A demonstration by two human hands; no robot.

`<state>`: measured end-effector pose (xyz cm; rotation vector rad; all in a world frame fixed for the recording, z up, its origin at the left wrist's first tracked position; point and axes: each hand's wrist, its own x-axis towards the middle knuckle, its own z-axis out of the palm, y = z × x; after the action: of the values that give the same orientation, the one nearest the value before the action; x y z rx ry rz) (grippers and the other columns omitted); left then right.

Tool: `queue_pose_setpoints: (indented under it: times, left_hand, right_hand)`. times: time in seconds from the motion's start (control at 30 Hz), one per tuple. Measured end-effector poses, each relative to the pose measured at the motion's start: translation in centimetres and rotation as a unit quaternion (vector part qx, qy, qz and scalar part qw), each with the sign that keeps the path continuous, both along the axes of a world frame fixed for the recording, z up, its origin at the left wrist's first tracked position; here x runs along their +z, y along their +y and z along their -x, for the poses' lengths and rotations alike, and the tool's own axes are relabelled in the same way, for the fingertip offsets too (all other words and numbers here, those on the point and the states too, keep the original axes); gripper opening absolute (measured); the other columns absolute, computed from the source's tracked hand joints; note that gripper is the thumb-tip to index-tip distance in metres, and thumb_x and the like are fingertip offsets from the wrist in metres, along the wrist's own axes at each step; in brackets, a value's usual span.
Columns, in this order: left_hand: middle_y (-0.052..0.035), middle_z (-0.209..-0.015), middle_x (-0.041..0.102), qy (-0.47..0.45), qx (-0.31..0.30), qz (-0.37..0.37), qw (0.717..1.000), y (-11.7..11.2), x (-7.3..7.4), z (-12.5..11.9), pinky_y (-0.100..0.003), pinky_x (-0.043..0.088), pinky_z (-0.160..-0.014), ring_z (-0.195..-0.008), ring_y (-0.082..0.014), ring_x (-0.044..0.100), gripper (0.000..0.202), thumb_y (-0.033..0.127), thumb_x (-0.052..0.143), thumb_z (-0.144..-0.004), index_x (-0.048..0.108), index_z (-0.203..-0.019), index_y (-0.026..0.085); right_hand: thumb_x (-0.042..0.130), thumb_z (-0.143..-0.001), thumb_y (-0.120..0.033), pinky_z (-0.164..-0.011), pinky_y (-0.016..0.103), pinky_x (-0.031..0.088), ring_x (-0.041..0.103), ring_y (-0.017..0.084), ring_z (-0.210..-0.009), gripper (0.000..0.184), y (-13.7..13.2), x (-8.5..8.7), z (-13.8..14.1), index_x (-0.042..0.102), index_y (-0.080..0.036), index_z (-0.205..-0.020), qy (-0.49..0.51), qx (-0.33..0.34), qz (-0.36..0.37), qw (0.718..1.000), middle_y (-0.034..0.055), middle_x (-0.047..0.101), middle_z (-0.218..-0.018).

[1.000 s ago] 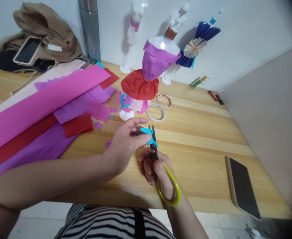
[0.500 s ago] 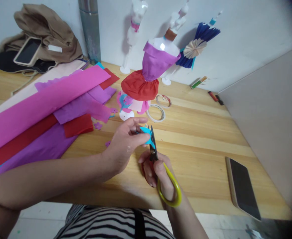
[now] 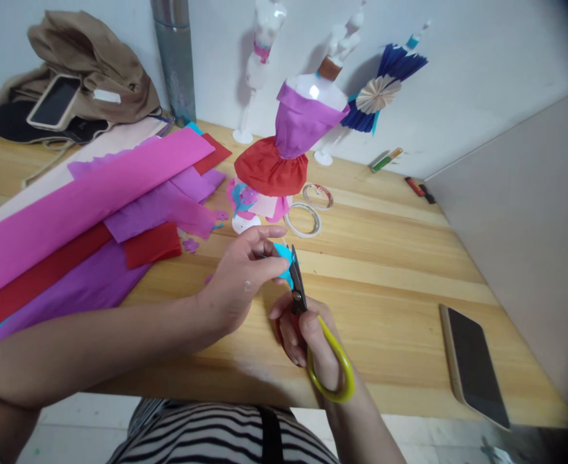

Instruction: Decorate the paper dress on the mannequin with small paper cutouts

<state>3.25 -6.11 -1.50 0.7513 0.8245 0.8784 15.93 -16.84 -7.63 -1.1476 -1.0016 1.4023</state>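
Observation:
My left hand pinches a small piece of blue paper between thumb and fingers, just above the wooden table. My right hand grips scissors with a yellow and a red handle loop; their dark blades point up into the blue paper. Behind the hands stands a doll figure wearing a purple paper top and a red paper skirt.
Sheets of pink, purple and red crepe paper cover the table's left. Two tape rolls lie beside the doll. A phone lies at the right front edge. Another doll with a blue paper fan, a steel flask and a brown bag stand at the back.
The blue paper has turned in my left fingers and less of it shows beside the scissor blades. Both hands stay in nearly the same place.

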Motion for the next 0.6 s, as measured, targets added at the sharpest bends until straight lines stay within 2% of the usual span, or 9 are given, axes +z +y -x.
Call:
queue_pose_setpoints:
  times: [0.2,0.37,0.6]
  left_hand:
    - [0.007,-0.068,0.057,0.0,-0.01,-0.01,1.0,0.19,-0.05,0.08,-0.027,0.042,-0.066,-0.061,-0.0093,0.056,0.038,0.011,0.066,-0.067,0.061,-0.104,0.017]
    - [0.0075,-0.068,0.058,0.015,-0.038,-0.022,0.999,0.3,-0.11,0.14,-0.027,0.042,-0.067,-0.061,-0.0093,0.057,0.041,0.013,0.066,-0.067,0.06,-0.107,0.016]
    - [0.0084,-0.067,0.057,0.04,-0.086,-0.031,0.995,0.27,-0.07,0.26,-0.026,0.043,-0.059,-0.054,-0.0085,0.056,0.043,0.012,0.064,-0.067,0.057,-0.11,0.014]
  right_hand:
    - [0.05,-0.097,-0.07,-0.04,0.024,0.02,0.028,0.006,-0.038,0.053,0.41,0.09,0.02,0.066,-0.02,-0.099,0.01,0.019,-0.027,0.999,-0.0101,0.039,-0.052]
    - [0.053,-0.094,-0.072,-0.046,0.026,0.028,0.037,0.008,-0.047,0.054,0.87,0.34,0.07,0.066,-0.021,-0.106,0.043,0.043,-0.039,0.997,-0.0064,0.044,-0.065]
    - [0.049,-0.094,-0.076,-0.051,0.029,0.034,0.042,0.01,-0.053,0.059,0.59,0.29,-0.29,0.064,-0.022,-0.111,0.019,0.05,-0.034,0.998,-0.0024,0.052,-0.076]
